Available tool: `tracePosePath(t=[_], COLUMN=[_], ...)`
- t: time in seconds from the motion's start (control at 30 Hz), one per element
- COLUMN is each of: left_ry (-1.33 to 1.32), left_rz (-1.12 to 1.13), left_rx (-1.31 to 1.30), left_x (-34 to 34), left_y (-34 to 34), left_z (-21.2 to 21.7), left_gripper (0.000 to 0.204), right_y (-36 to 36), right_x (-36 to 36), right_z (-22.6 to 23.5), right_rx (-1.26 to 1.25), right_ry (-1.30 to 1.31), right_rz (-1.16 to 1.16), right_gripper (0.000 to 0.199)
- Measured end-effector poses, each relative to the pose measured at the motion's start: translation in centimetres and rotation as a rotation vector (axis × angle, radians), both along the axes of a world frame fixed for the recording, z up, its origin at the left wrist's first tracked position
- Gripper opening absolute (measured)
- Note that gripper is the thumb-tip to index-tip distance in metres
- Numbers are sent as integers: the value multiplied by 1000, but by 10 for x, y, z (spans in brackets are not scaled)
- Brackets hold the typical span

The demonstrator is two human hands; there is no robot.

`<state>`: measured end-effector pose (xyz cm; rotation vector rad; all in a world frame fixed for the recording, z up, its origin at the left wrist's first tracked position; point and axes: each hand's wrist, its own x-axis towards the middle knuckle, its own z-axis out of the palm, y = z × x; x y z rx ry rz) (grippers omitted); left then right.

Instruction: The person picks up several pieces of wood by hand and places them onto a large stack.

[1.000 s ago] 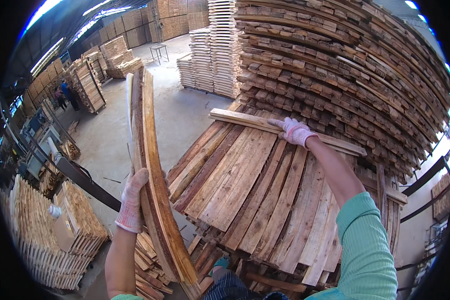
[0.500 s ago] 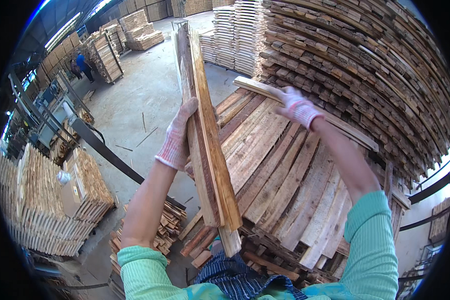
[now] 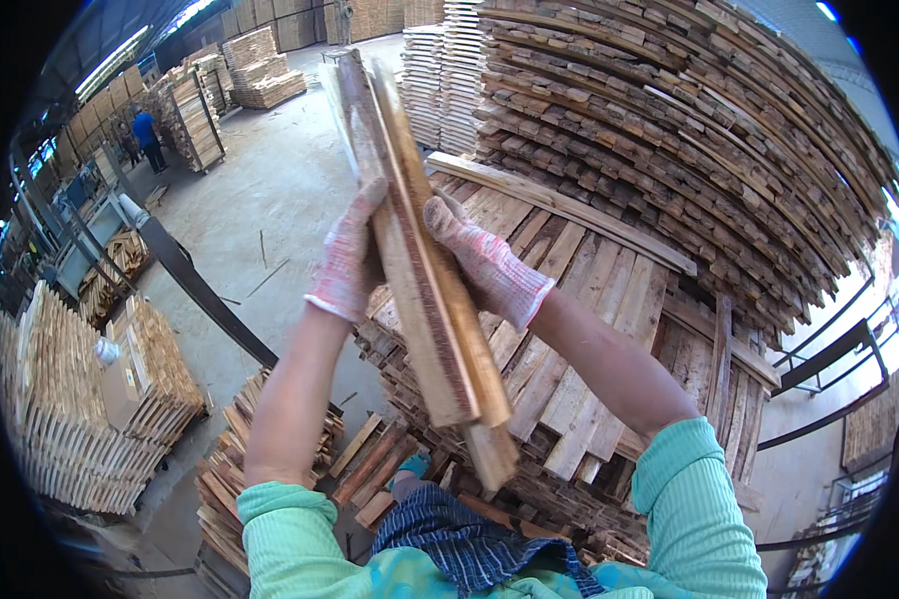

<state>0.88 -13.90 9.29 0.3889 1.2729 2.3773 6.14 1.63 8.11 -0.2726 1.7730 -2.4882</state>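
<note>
A small bundle of long wooden boards point(image 3: 422, 309), some with rough bark-brown edges, is held up lengthwise in front of me. My left hand point(image 3: 345, 255), in a white-and-red knit glove, is closed around its left side. My right hand point(image 3: 489, 262), gloved the same way, grips the right edge, with the thumb on the top board and the other fingers hidden beneath. Below the bundle lies a broad stack of planks point(image 3: 579, 324). A pale narrow board point(image 3: 579, 212) rests crosswise along its far edge.
A tall wall of stacked boards point(image 3: 679, 130) rises behind on the right. Loose short pieces point(image 3: 235, 449) lie in a heap by my feet at left. Lower left, a carton point(image 3: 122, 387) sits on a stack of slats point(image 3: 55, 409). A person in blue point(image 3: 148, 140) stands far left.
My right hand has left the pale board at the stack's far edge and come left onto the bundle. The left hand keeps its hold. The view has shifted slightly to the right.
</note>
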Motion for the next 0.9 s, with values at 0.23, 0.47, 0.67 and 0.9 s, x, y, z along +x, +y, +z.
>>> tracePosePath(t=[0.23,0.47,0.67,0.9], left_ry=[-18,-20,-212,-234], left_rz=[100,174,175,370], left_rx=[-103,-443,-59,-29], left_x=[31,45,59,87], left_y=[41,64,7,-57], left_z=[-11,-10,-41,-59], left_gripper=[69,57,26,19], right_y=[33,76,100,87], right_x=[47,68,75,50], right_z=[1,-7,-9,-58], right_rx=[581,822,977,1781], right_ry=[124,124,47,34], right_rz=[-323,-258,-170,-136], right_gripper=[106,115,107,80])
